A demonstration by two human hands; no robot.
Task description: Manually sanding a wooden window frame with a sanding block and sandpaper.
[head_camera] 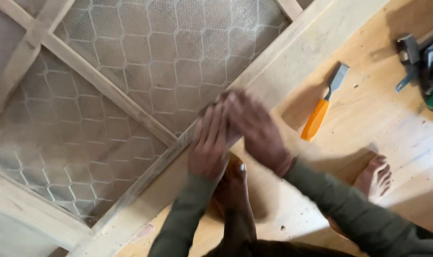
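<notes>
A wooden frame (292, 52) covered with fine mesh and hexagonal wire netting (178, 57) lies flat below me. Both hands press together on the inner edge of its thick rail, blurred by motion. My left hand (210, 145) lies flat on the rail with fingers together. My right hand (257, 128) overlaps it from the right, fingers over the same spot. Whether anything sits under the palms is hidden. Both sleeves are dark green. My bare feet (376, 176) rest on the wood on either side of my arms.
A chisel with an orange handle (321, 109) lies on the wooden boards to the right of the frame. Dark tools, among them a hammer and a green-bodied one (423, 66), sit at the far right edge. Thin cross bars (102, 85) divide the mesh panel.
</notes>
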